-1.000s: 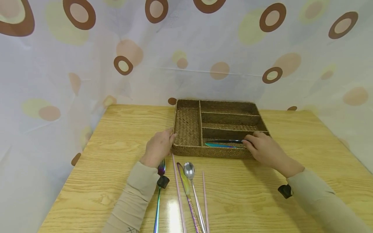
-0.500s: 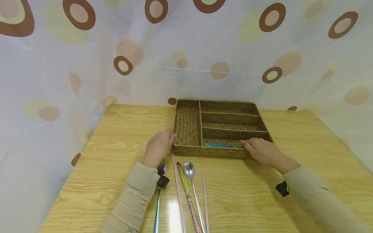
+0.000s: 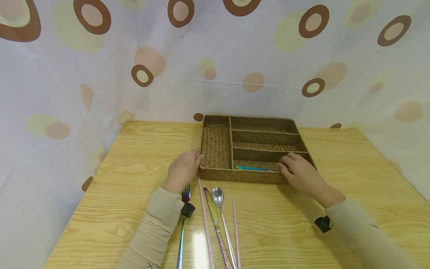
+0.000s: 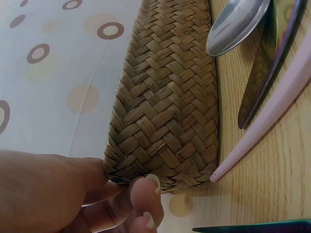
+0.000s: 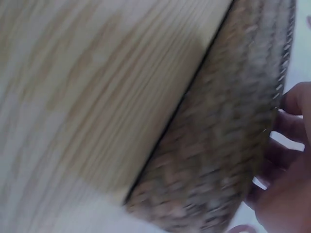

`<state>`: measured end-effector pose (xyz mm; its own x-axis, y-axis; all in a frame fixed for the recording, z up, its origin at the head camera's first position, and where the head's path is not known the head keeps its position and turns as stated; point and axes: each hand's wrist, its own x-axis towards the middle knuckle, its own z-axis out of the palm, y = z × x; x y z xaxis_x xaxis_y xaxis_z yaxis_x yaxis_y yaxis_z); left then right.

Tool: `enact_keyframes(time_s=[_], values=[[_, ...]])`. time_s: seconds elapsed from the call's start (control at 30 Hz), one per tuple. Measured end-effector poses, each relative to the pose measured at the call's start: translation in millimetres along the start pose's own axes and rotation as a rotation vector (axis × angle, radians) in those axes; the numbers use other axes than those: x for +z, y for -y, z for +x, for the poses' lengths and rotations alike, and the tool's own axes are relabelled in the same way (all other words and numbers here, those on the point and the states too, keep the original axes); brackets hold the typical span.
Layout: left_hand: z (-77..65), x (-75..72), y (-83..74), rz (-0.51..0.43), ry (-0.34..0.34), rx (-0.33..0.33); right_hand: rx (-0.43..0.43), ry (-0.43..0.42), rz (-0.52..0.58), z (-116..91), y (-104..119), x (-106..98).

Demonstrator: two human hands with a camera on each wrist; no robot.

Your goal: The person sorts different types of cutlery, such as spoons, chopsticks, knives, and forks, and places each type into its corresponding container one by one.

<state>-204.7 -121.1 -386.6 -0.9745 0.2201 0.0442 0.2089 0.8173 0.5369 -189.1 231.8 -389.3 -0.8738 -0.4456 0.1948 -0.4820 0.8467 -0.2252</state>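
Observation:
In the head view my left hand (image 3: 183,170) grips the left front corner of a brown woven cutlery tray (image 3: 245,175). The left wrist view has the thumb and fingers pinching that corner of the woven tray (image 4: 165,111). My right hand (image 3: 299,173) is over the tray's front right compartment, fingers loosely bent past the front rim. A rainbow-blue knife (image 3: 253,168) lies in this compartment, its right end hidden by the fingers. In the right wrist view the fingers (image 5: 286,128) hang behind the tray's wall, partly hidden; no item shows in them.
Before the tray lie a rainbow fork (image 3: 186,194), partly under the left wrist, a pink chopstick (image 3: 205,220), a gold-purple knife (image 3: 215,216), a silver spoon (image 3: 218,197) and another pink chopstick (image 3: 236,228). A patterned curtain (image 3: 215,56) hangs behind the wooden table (image 3: 147,145).
My right hand lowers a dark-handled, thin knife-like piece into the front compartment, where it drops from sight, then rises slightly. My left hand stays on the tray corner.

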Motion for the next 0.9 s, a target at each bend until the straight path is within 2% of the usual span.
enact_keyframes(time_s=[0.1, 0.17, 0.33, 0.63, 0.73, 0.9], values=[[-0.3, 0.2, -0.1, 0.001, -0.005, 0.005, -0.092, -0.129, -0.019, -2, 13, -1], [-0.8, -0.2, -0.5, -0.001, -0.005, 0.005, -0.149, -0.187, -0.034, -4, 25, -2], [-1.3, -0.4, -1.2, 0.001, -0.014, 0.009, -0.268, -0.233, -0.02, -14, 59, -1], [-1.3, -0.1, -1.2, 0.011, -0.019, 0.017, -0.298, -0.134, 0.094, -43, 113, 4], [-1.5, -0.4, -1.3, 0.014, -0.018, 0.016, -0.361, -0.081, 0.124, -53, 127, 8], [-1.8, -0.6, -0.8, 0.01, -0.011, 0.011, -0.519, 0.035, 0.176, -66, 148, 18]])
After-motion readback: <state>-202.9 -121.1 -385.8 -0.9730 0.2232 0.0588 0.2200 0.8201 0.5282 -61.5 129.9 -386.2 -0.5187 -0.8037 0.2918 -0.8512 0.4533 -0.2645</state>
